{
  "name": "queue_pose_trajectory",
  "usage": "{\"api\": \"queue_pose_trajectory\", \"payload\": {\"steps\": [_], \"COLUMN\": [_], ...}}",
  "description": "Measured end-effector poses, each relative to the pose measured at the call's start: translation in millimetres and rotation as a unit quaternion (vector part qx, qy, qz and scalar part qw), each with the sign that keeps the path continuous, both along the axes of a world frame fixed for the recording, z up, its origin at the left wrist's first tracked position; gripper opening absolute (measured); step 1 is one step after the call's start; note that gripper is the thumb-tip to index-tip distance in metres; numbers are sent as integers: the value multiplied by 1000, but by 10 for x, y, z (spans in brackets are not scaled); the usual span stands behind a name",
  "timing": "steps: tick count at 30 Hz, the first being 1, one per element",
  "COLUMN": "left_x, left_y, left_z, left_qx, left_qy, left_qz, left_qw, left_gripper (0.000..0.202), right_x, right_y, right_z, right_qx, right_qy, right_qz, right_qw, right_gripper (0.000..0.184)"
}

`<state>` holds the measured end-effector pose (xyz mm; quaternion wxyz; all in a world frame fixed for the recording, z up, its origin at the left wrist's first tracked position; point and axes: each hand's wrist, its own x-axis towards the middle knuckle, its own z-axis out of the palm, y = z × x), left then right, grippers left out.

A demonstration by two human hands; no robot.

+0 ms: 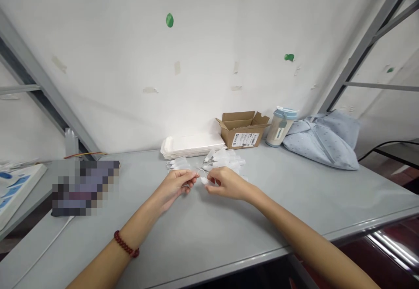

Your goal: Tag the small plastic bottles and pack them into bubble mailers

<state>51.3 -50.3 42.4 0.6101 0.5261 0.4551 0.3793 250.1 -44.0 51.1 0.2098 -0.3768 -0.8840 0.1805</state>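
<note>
The left hand (181, 181) pinches a thin, white, bendy cord (200, 170) between thumb and finger. The right hand (225, 183) is just beside it, at three o'clock. It seems to hold a small, white, rounded piece (204, 180) with the thumb below and a finger above, but the fingers hide most of it. Both of these little things are in the middle, between the two hands, over the smooth grey desk (196, 241).

To do this well, pinch softly. The cord looks thin, so a hard tug could bend it or make it slip. Let the left hand be the quiet one, and let the right hand make the tiny moves. Resting both wrists on the desk would help stop any wobble. Turning the right fingers out a bit would let the eyes see the white piece better.

Mind the other bits too. A small heap of thin white pieces (178, 163) lies near, at eleven o'clock, and a bigger heap of see-through white pieces (227, 157) lies at one o'clock, close to the right knuckles. A low elbow or a wide swing might push them about. The flat white stack (196, 144) at twelve o'clock is safely behind, so lift straight up when moving.
</note>
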Motion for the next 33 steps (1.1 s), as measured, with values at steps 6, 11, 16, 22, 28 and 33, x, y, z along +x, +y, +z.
{"api": "queue_pose_trajectory", "payload": {"steps": [6, 11, 16, 22, 28, 33], "left_x": [6, 9, 3, 7, 11, 43], "left_y": [2, 2, 11, 1, -17, -15], "left_z": [-5, -15, -8, -4, -1, -13], "left_qx": [-13, -33, -44, -45, -33, -1], "left_qy": [-19, -33, -45, -44, -21, 15], "left_qz": [1, 5, 12, 10, 14, 42], "left_qw": [1000, 999, 998, 998, 999, 999], "left_gripper": [27, 24, 24, 24, 25, 26], "right_x": [-1, 0, -5, -11, -7, -16], "right_y": [-19, -16, -27, -35, -33, -43], "right_z": [9, -2, 23, 32, 12, 27], "right_qx": [-15, -10, -11, -8, -3, 22], "right_qy": [-11, -16, -18, -16, -14, -24], "right_qz": [-14, -7, -9, -5, 3, 3], "right_qw": [1000, 1000, 1000, 1000, 1000, 999], "right_gripper": [10, 12, 13, 15, 21, 27]}}
